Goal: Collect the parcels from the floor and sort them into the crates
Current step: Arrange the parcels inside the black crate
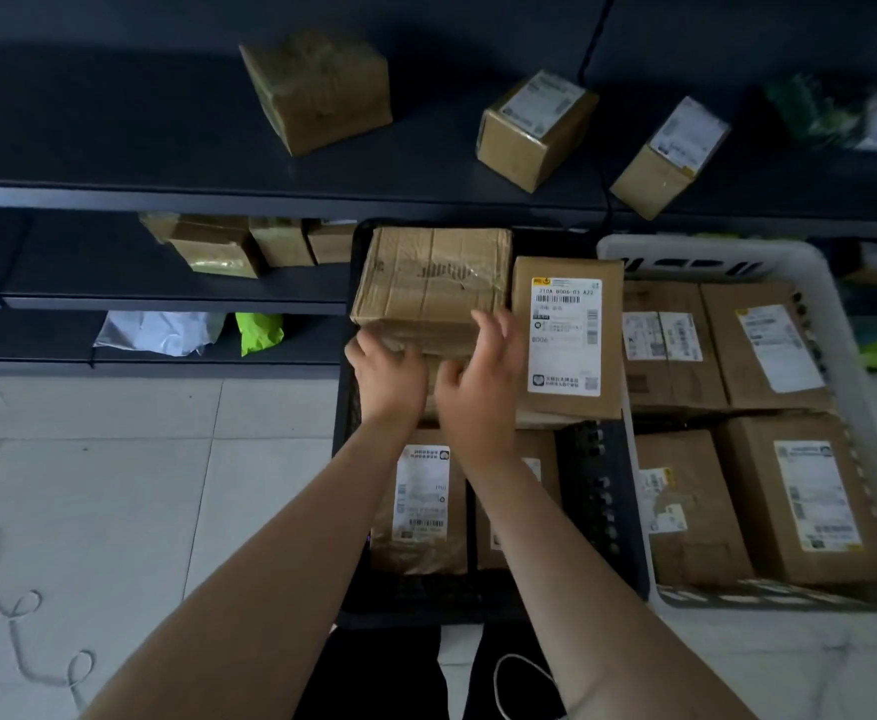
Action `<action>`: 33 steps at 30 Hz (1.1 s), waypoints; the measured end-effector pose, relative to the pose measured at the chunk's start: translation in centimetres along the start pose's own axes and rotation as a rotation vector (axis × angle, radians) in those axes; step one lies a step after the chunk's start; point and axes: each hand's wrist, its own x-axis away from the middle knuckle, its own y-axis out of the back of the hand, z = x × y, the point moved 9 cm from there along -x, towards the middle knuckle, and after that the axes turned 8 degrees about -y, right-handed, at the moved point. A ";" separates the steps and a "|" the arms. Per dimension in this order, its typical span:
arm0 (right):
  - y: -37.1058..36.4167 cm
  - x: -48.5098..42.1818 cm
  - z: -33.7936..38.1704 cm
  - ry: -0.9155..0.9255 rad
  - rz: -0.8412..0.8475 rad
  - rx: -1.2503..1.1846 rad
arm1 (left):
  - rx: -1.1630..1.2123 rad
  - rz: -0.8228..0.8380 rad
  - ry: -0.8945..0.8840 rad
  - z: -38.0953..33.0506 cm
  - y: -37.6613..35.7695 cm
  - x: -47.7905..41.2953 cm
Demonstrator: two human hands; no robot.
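Observation:
A large worn cardboard parcel point(428, 283) lies at the far end of the black crate point(600, 511). My left hand point(387, 376) grips its near left edge, fingers curled under. My right hand point(483, 381) rests against its near right side with fingers loosely spread. Beside it lies a labelled parcel point(566, 335), and two more labelled parcels point(421, 506) sit lower in the same crate. The white crate point(841, 324) to the right holds several labelled boxes point(810, 496).
Dark shelving runs across the back, with three cardboard boxes point(322, 90) on the top shelf, smaller boxes point(208, 246) on the middle one and white and green bags point(166, 332) on the lowest. Pale tiled floor point(114, 485) with a thin cord point(21, 605) lies to the left.

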 end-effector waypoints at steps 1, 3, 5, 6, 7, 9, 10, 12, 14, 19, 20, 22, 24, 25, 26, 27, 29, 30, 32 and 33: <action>-0.7 -1.2 0.0 -0.046 0.060 0.031 | 0.039 0.014 0.047 -0.1 -0.3 -0.4; -2.2 -3.0 -0.4 -0.156 0.203 0.092 | 0.150 0.010 0.185 0.8 -0.8 -0.8; -3.1 -4.1 -0.6 -0.257 0.280 0.138 | 0.252 0.032 0.323 2.3 -1.7 -0.7; -3.2 -4.4 -0.6 -0.303 0.289 0.144 | 0.301 0.078 0.354 2.7 -2.4 -0.6; -3.2 -4.6 -0.6 -0.351 0.282 0.133 | 0.354 0.128 0.375 3.0 -3.2 -0.5; -2.9 -4.8 -0.8 -0.444 0.253 0.090 | 0.430 0.219 0.435 3.6 -4.6 -0.1; -2.7 -4.8 -1.0 -0.483 0.244 0.060 | 0.475 0.238 0.454 3.6 -5.1 0.0; -2.4 -4.8 -1.5 -0.548 0.237 -0.022 | 0.564 0.219 0.477 3.1 -5.6 0.3; -2.0 -5.0 -2.0 -0.598 0.223 -0.098 | 0.638 0.194 0.505 2.5 -6.1 0.7; -0.8 -5.4 -2.2 -0.616 0.186 -0.204 | 0.743 0.142 0.557 2.0 -7.3 1.1; -0.7 -5.4 -2.4 -0.618 0.192 -0.233 | 0.720 0.147 0.558 1.9 -7.5 1.1; -0.5 -5.3 -3.1 -0.637 0.204 -0.311 | 0.658 0.169 0.547 1.6 -8.1 1.0; -0.7 -5.4 -3.5 -0.638 0.248 -0.349 | 0.644 0.157 0.531 1.1 -8.5 0.6; -0.7 -5.5 -3.6 -0.629 0.269 -0.343 | 0.665 0.124 0.536 1.0 -8.6 0.4; -0.5 -5.7 -3.8 -0.623 0.280 -0.341 | 0.707 0.079 0.554 1.0 -8.7 0.2; -0.3 -5.8 -4.0 -0.625 0.285 -0.357 | 0.762 0.030 0.580 1.0 -8.8 0.1; 0.1 -6.0 -4.5 -0.630 0.302 -0.383 | 0.850 -0.027 0.641 0.9 -9.2 0.2; 0.3 -5.9 -4.7 -0.618 0.318 -0.373 | 0.860 -0.029 0.669 0.9 -9.5 0.4; 0.5 -5.9 -5.0 -0.582 0.366 -0.347 | 0.872 -0.022 0.700 0.8 -9.8 0.7; 0.6 -5.7 -5.3 -0.573 0.388 -0.348 | 0.884 -0.021 0.707 0.8 -9.9 0.7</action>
